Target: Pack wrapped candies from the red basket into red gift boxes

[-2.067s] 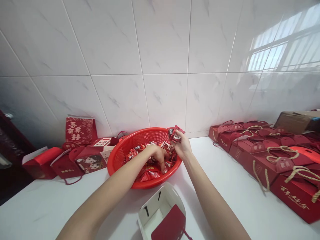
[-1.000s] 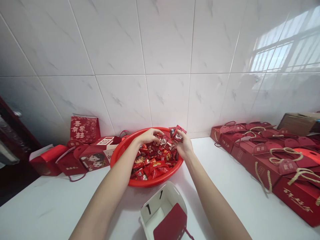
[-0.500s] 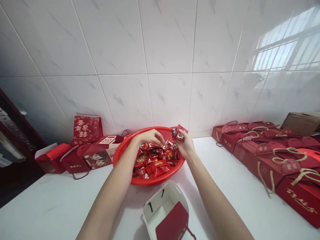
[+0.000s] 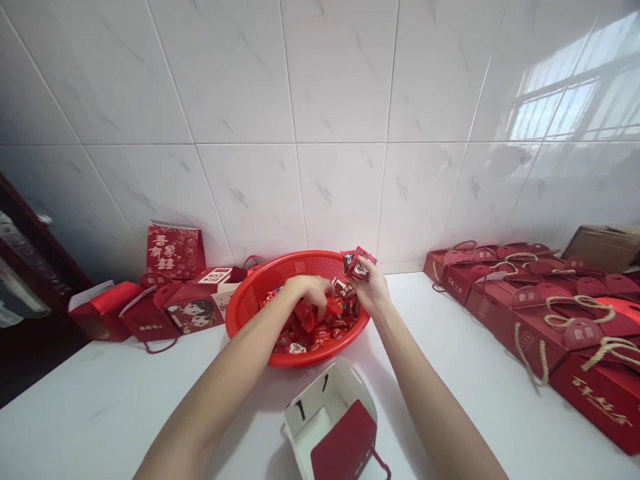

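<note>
At the left of the frame, red boxes [image 4: 196, 313] are standing by the wall. At center, the left hand [image 4: 316, 297] is curling into red packets [image 4: 320, 335] inside the red basket [image 4: 250, 302]; I cannot tell whether it is gripping any. The open box [image 4: 320, 417] is sitting lower center. The right hand [image 4: 367, 280] is pinching wrapped sweets [image 4: 360, 267] over the rim.

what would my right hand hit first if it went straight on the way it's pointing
Likely the tiled wall, past the red basket; depth is unclear, so the right hand might brush the basket's far rim first.
</note>
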Motion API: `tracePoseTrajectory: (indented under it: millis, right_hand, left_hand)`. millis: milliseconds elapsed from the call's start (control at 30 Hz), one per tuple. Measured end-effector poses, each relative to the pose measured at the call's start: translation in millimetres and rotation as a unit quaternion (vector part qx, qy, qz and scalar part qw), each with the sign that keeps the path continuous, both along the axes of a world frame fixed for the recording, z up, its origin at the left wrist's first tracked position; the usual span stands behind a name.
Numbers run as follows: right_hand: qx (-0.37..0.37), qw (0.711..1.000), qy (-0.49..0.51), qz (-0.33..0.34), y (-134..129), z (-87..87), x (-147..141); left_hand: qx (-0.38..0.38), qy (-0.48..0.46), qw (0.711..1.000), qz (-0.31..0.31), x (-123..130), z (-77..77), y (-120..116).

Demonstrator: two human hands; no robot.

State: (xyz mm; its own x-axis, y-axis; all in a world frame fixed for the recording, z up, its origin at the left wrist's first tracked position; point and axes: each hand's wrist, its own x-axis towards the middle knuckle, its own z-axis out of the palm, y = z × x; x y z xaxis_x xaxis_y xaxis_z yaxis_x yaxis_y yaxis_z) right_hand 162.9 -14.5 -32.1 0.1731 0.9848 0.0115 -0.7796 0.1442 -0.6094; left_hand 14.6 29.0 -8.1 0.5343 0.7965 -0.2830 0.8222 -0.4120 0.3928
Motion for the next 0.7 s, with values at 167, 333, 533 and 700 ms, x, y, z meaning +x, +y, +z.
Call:
tracePoseTrajectory:
  millis: [167, 333, 533, 700]
  right_hand:
    - [-0.003, 1.0, 0.008, 0.002, 0, 0.3, -1]
    - [-0.003, 1.0, 0.016, 0.003, -2, 1.5, -1]
    - [0.0, 1.0, 0.006, 0.004, -1, 0.7, -1]
    - [-0.014, 1.0, 0.011, 0.002, 0, 1.3, -1]
  left_hand:
    - [0.17, 0.049, 0.979, 0.099, -22, 20.0, 6]
    - [0.177, -0.026, 0.979, 0.094, -23, 19.7, 9]
    - [-0.086, 0.068, 0.993, -0.054, -3, 2.8, 3]
    - [-0.133, 0.169, 0.975, -0.055, 12, -16.1, 1]
